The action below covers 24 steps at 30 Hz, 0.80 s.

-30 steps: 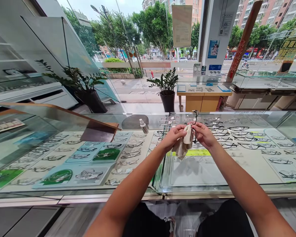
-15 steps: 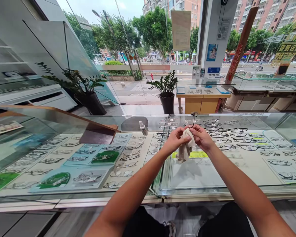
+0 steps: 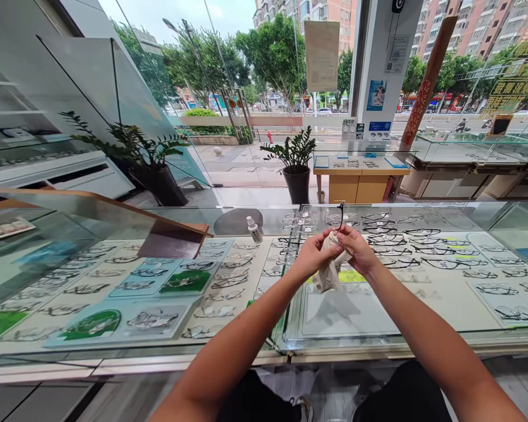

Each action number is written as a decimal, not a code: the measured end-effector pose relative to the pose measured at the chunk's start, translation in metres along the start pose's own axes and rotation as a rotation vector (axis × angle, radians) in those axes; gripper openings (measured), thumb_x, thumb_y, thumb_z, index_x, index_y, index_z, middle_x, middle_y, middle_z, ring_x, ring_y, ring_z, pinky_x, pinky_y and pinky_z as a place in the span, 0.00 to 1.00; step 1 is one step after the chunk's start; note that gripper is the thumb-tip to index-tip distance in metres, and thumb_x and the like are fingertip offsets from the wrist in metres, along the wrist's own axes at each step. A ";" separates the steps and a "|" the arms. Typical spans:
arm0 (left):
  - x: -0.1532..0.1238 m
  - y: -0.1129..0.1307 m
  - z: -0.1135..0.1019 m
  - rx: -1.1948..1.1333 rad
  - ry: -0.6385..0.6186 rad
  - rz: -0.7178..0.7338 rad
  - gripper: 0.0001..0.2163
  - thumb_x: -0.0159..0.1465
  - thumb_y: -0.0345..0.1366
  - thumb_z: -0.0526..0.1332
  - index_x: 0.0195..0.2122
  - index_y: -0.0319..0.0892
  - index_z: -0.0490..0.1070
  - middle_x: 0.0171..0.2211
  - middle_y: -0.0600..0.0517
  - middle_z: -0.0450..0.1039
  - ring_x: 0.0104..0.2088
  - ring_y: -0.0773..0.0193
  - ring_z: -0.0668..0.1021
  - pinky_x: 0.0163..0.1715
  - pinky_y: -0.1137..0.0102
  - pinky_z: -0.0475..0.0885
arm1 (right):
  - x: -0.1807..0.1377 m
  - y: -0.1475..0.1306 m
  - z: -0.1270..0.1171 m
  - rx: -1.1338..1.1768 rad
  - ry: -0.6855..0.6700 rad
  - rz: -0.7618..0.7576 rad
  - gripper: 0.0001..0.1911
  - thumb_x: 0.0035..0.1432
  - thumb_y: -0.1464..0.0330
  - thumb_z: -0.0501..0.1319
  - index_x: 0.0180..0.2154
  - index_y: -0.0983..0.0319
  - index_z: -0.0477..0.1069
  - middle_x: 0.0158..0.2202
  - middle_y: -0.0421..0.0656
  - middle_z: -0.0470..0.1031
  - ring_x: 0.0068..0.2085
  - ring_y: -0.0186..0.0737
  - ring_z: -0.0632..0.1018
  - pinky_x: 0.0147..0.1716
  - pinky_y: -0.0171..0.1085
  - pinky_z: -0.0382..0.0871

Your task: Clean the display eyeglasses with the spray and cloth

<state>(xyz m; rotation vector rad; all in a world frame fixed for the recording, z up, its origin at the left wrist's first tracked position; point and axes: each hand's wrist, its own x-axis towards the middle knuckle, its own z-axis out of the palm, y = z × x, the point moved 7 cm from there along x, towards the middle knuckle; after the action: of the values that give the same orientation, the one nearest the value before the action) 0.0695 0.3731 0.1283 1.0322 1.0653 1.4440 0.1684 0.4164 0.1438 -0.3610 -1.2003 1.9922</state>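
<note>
Above the glass counter, my left hand [image 3: 314, 253] is closed on a crumpled pale cloth [image 3: 329, 278], whose loose end hangs below the fingers. Close beside it, my right hand [image 3: 355, 248] is closed on a pair of eyeglasses [image 3: 341, 217], and its fingers also touch the cloth. A thin dark part of the eyeglasses sticks up above my fingertips. The rest of the frame is hidden by the hands and cloth. To the left, a small white-capped spray bottle [image 3: 254, 230] stands on the counter.
Under the glass of the display counter [image 3: 356, 319] lie rows of eyeglasses. A brown-edged panel [image 3: 171, 237] slants over the left side. Beyond the counter stand potted plants [image 3: 297, 183] and a wooden display table [image 3: 356, 186], before large windows.
Both hands stay together at nearly the same place. The cloth has shifted and spread a little between the fingers, and the upright dark part of the eyeglasses tilts slightly differently.
</note>
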 end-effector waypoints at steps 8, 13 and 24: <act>0.002 0.008 -0.001 0.015 -0.034 0.041 0.27 0.45 0.50 0.82 0.41 0.37 0.84 0.34 0.50 0.81 0.35 0.63 0.78 0.39 0.70 0.71 | 0.002 -0.008 -0.005 -0.096 0.054 -0.049 0.18 0.41 0.63 0.80 0.33 0.58 0.76 0.34 0.37 0.81 0.34 0.36 0.78 0.36 0.35 0.72; 0.003 0.003 0.000 -0.127 -0.054 -0.043 0.28 0.48 0.58 0.79 0.36 0.38 0.81 0.30 0.51 0.78 0.31 0.66 0.76 0.35 0.72 0.69 | 0.003 -0.019 -0.010 -0.078 0.075 -0.078 0.18 0.42 0.62 0.79 0.32 0.58 0.75 0.35 0.38 0.83 0.33 0.36 0.79 0.37 0.36 0.74; 0.002 0.000 0.000 -0.106 -0.018 -0.067 0.14 0.49 0.40 0.73 0.34 0.40 0.76 0.30 0.56 0.75 0.31 0.69 0.73 0.33 0.74 0.66 | 0.002 -0.016 -0.015 -0.066 0.137 -0.068 0.17 0.40 0.63 0.79 0.29 0.58 0.75 0.33 0.38 0.83 0.31 0.36 0.77 0.36 0.37 0.73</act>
<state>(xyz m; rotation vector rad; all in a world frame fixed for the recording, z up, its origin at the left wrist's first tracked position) 0.0692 0.3751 0.1282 0.9242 0.9908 1.4198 0.1834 0.4313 0.1504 -0.4755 -1.1779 1.8428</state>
